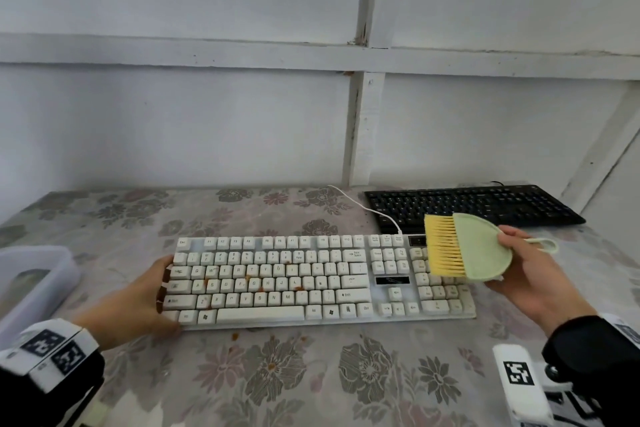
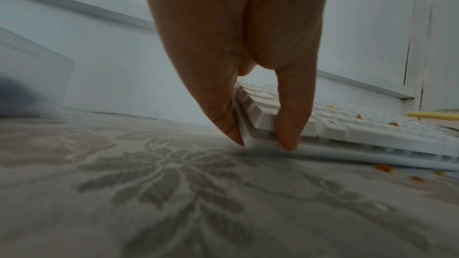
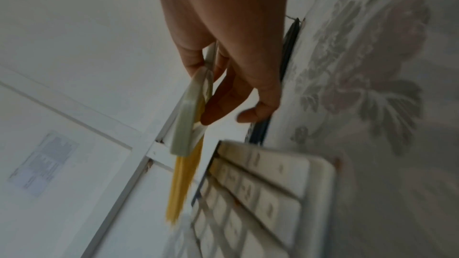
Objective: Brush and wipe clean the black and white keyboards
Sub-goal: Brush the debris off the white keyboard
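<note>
Starting at the left edge of the head view, a translucent plastic tub (image 1: 33,282) with rounded corners sits on the table (image 1: 284,374), which is covered in a smooth cloth printed with grey and pink flowers. Next, the left hand (image 1: 138,302) clasps the left end of the white keyboard (image 1: 311,282), fingers curled over the end keys and thumb against the near edge. This long, flat plastic board lies with its long axis running left to right across mid-frame, its keycaps dotted with orange-brown crumbs (image 1: 248,277). At the right, the right hand (image 1: 533,274) grips a pale green, half-round brush (image 1: 478,246) held above the number pad, its stiff yellow bristles (image 1: 445,244) pointing left. Behind it, in the right middle, the black keyboard (image 1: 474,206) lies similarly lengthwise near the white wall (image 1: 207,114).
</note>
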A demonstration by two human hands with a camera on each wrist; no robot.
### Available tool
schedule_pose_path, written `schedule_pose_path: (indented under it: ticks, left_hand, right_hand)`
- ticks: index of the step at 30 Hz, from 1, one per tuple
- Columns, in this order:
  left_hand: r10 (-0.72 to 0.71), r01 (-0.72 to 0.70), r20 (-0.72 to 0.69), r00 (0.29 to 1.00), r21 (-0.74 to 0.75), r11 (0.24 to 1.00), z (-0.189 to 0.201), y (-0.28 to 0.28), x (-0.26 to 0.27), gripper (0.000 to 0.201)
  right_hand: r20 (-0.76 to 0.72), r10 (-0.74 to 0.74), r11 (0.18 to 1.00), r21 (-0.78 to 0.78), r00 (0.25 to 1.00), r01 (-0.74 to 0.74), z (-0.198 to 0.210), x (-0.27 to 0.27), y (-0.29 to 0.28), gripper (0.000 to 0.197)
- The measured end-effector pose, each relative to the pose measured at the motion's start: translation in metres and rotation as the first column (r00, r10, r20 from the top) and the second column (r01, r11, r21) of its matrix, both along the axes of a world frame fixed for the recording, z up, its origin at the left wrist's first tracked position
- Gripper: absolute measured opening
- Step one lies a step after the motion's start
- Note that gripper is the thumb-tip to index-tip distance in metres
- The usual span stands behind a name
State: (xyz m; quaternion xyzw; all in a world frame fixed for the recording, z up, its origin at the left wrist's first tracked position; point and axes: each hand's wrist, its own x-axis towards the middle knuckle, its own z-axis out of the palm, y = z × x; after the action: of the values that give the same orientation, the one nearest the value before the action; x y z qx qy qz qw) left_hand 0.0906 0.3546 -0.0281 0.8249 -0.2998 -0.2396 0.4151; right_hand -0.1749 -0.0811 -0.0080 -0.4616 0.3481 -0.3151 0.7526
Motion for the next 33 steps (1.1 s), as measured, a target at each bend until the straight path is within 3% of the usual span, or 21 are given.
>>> schedule_pose_path:
  ticks: [6, 9, 12, 13, 17, 21, 23, 25, 26, 30, 33]
  left_hand:
    - [0.006, -0.005, 0.025, 1.0, -0.035, 0.999, -0.006, 0.002, 0.006, 0.114]
    - [0.008, -0.007, 0.024, 1.0, -0.05, 0.999, -0.011, 0.003, 0.01, 0.118]
    - [0.027, -0.026, 0.012, 1.0, -0.046, 0.999, -0.014, 0.005, 0.013, 0.134]
    - [0.031, -0.031, 0.012, 0.999, -0.046, 0.998, -0.015, 0.005, 0.013, 0.136]
    - [0.057, -0.055, 0.023, 0.998, -0.077, 0.996, -0.018, 0.004, 0.013, 0.124]
    - [0.059, -0.055, 0.039, 0.997, -0.092, 0.994, -0.02, 0.004, 0.011, 0.123]
    - [0.052, -0.05, 0.029, 0.998, -0.089, 0.995, -0.02, 0.005, 0.011, 0.13]
    - [0.057, -0.055, 0.025, 0.998, -0.093, 0.994, -0.02, 0.005, 0.011, 0.133]
    - [0.064, -0.061, 0.022, 0.998, -0.101, 0.993, -0.02, 0.005, 0.01, 0.132]
    - [0.065, -0.062, 0.022, 0.998, -0.119, 0.991, -0.02, 0.006, 0.011, 0.123]
    - [0.069, -0.063, 0.039, 0.997, -0.126, 0.99, -0.02, 0.005, 0.009, 0.117]
  right_hand:
    - [0.066, -0.163, 0.941, -0.289, 0.984, 0.175, 0.046, -0.017, -0.028, 0.024]
    - [0.018, -0.077, 0.896, -0.438, 0.997, 0.077, 0.055, -0.02, -0.031, 0.023]
    - [-0.115, 0.014, 0.869, -0.49, 0.993, -0.069, 0.047, -0.019, -0.028, 0.061]
    - [-0.13, 0.019, 0.863, -0.498, 0.991, -0.082, 0.044, -0.018, -0.027, 0.062]
    - [-0.117, 0.045, 0.866, -0.491, 0.992, -0.097, 0.038, -0.021, -0.027, 0.064]
    - [-0.191, 0.117, 0.861, -0.469, 0.975, -0.195, 0.033, -0.031, -0.026, 0.092]
    - [-0.234, 0.158, 0.849, -0.464, 0.959, -0.253, 0.028, -0.037, -0.026, 0.08]
    - [-0.268, 0.199, 0.846, -0.438, 0.943, -0.303, 0.026, -0.042, -0.023, 0.046]
    - [-0.296, 0.22, 0.838, -0.431, 0.93, -0.335, 0.023, -0.044, -0.023, 0.042]
    - [-0.432, 0.292, 0.789, -0.396, 0.853, -0.471, 0.019, -0.052, -0.021, 0.047]
    - [-0.373, 0.25, 0.808, -0.428, 0.894, -0.405, 0.028, -0.052, -0.027, 0.046]
